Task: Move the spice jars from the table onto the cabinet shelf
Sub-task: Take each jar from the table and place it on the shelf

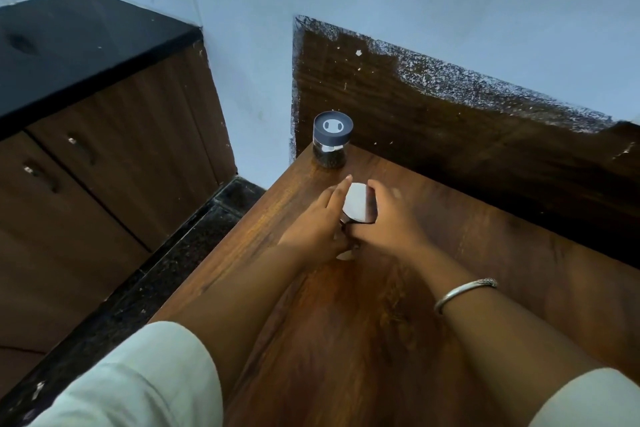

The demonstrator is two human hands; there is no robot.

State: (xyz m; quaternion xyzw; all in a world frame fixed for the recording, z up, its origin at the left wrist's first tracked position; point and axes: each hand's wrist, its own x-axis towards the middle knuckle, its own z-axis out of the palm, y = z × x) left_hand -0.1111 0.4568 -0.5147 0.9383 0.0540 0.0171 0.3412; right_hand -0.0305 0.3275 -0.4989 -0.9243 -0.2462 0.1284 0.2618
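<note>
Both hands are on the white-lidded jar (pixel 356 201), which stands on the wooden surface (pixel 346 322).

- Right hand (pixel 388 218): fingers curled over the far and right side of the lid, thumb on the near side. It has hold of the jar. There is a bangle (pixel 464 291) on that wrist.
- Left hand (pixel 322 218): fingers nearly straight, laid flat against the jar's left side. It steadies the jar rather than gripping it. The thumb is hidden.
- The jar body sits between the palms and is mostly covered; only the lid top and a bit of the neck show. Contents can't be seen.

The dark-lidded jar (pixel 330 139) is just beyond the fingertips, close to the far left corner of the surface. It stands upright, untouched, with a dark grainy fill.

Handling, as a judgement: both are small rigid jars, and the dark-lidded one has a clear body, likely glass. They should be light enough for one hand, but smooth, so slippery, and breakable if dropped or knocked together. The grip should go around the body or low on the lid skirt, not on the lid top alone, since the lid may twist or pop. They should be kept upright.

The cabinet (pixel 121 149) is to the left of the left hand, across a floor gap, with its doors closed. No shelf is in view, so neither jar has been moved onto it yet.
</note>
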